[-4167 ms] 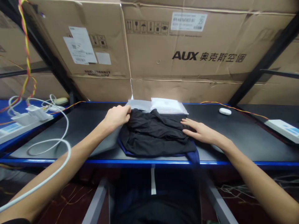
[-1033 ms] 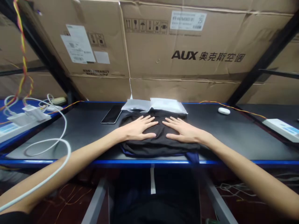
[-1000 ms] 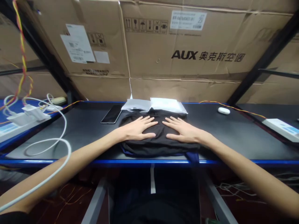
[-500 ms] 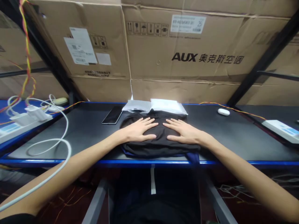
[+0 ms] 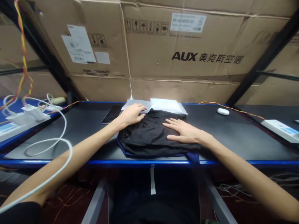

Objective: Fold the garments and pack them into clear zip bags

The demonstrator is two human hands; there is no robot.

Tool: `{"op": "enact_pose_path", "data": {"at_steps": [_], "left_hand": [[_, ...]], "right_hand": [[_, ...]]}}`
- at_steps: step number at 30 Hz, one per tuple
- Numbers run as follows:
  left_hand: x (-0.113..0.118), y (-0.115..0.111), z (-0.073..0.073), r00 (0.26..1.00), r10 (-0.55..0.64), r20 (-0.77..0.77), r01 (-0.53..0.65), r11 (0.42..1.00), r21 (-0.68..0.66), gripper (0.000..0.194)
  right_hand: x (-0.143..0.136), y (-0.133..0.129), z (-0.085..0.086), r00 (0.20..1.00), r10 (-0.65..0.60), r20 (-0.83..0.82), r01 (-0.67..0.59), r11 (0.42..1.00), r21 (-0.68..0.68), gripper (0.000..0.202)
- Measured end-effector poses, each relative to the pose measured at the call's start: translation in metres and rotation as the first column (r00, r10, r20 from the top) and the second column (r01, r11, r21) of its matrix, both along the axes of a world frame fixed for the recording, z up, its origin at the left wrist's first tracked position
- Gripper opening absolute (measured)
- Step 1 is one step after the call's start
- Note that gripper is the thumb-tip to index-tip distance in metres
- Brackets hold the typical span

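Black cloth (image 5: 144,138) wrinkles under the flat right hand (image 5: 185,132), left hand (image 5: 132,114) curled, grip unclear.

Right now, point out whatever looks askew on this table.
The black cloth lies creased, and navy fabric at its near right corner droops over the table's front edge, looking askew. A white cable loops loosely over the table's left side, untidily.

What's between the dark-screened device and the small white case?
In the head view: left hand, pale packets, and black cloth with the right hand on it.
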State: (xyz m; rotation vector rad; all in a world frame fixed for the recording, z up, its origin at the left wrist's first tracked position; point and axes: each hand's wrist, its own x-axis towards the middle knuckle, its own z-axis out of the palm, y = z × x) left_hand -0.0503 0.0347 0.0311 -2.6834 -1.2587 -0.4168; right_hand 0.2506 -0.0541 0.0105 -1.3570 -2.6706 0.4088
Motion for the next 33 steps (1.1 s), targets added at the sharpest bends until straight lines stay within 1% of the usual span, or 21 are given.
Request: {"op": "enact_pose_path", "data": {"at_steps": [1, 3, 5, 8, 11, 15, 18, 20, 21, 24, 26, 28, 30, 32, 33], "left_hand": [[-0.001, 0.010, -0.001, 0.999, 0.032, -0.007, -0.032, 0.999, 0.028, 0.037], [-0.003, 0.030, -0.003, 0.998, 0.046, -0.047, -0.044, 0.998, 0.037, 0.046], [-0.002, 0.047, -0.007, 0.990, 0.080, -0.117, -0.081, 0.997, -0.007, 0.055], [0.002, 0.065, -0.010, 0.969, 0.143, -0.204, -0.159, 0.985, -0.063, 0.057], [0.006, 0.074, -0.012, 0.960, 0.127, -0.249, -0.145, 0.988, -0.056, 0.061], [0.008, 0.077, -0.016, 0.970, 0.041, -0.240, -0.051, 0.998, -0.035, 0.074], [0.006, 0.074, -0.016, 0.984, 0.057, -0.167, -0.057, 0.998, 0.005, 0.069], [0.004, 0.071, -0.011, 0.989, 0.107, -0.100, -0.104, 0.994, 0.039, 0.064], [0.003, 0.068, -0.006, 0.989, 0.135, -0.062, -0.131, 0.990, 0.060, 0.063], [0.001, 0.055, 0.015, 0.980, 0.190, 0.057, -0.197, 0.970, 0.144, 0.062], [0.006, 0.040, 0.028, 0.977, 0.173, 0.123, -0.195, 0.960, 0.203, 0.060], [0.015, 0.018, 0.035, 0.983, 0.113, 0.146, -0.149, 0.953, 0.265, 0.058], [0.027, -0.007, 0.032, 0.995, 0.027, 0.098, -0.058, 0.942, 0.331, 0.056], [0.041, -0.031, 0.021, 0.999, -0.047, 0.004, 0.043, 0.930, 0.364, 0.054], [0.047, -0.041, 0.014, 0.996, -0.079, -0.049, 0.092, 0.929, 0.359, 0.052]], "right_hand": [[0.000, 0.000, 0.000, 1.000, -0.001, 0.003, 0.001, 1.000, 0.002, 0.083], [0.000, 0.000, 0.000, 1.000, -0.001, 0.008, 0.001, 1.000, 0.001, 0.083], [-0.001, 0.000, 0.001, 1.000, 0.005, 0.010, -0.005, 1.000, -0.004, 0.083], [-0.001, -0.001, 0.002, 1.000, 0.002, 0.014, -0.002, 1.000, -0.007, 0.084], [-0.002, -0.001, 0.003, 1.000, 0.000, 0.011, 0.001, 1.000, -0.014, 0.084], [-0.002, -0.002, 0.004, 1.000, 0.001, 0.022, -0.001, 1.000, -0.018, 0.084], [-0.002, -0.001, 0.004, 1.000, 0.005, 0.028, -0.005, 1.000, -0.013, 0.084], [-0.002, -0.001, 0.004, 1.000, 0.003, 0.017, -0.003, 1.000, -0.014, 0.084], [-0.002, -0.001, 0.004, 1.000, 0.001, 0.013, -0.001, 1.000, -0.017, 0.084], [-0.002, -0.001, 0.004, 1.000, -0.004, 0.001, 0.004, 1.000, -0.026, 0.084], [0.000, -0.001, 0.005, 1.000, 0.003, -0.018, -0.004, 0.999, -0.035, 0.083], [0.005, 0.001, 0.008, 0.999, 0.010, -0.053, -0.013, 0.998, -0.059, 0.080], [0.014, 0.004, 0.010, 0.995, -0.001, -0.101, -0.006, 0.998, -0.068, 0.075], [0.024, 0.007, 0.012, 0.990, -0.033, -0.138, 0.027, 0.999, -0.044, 0.071], [0.029, 0.009, 0.013, 0.988, -0.053, -0.146, 0.049, 0.998, -0.030, 0.069]]}}
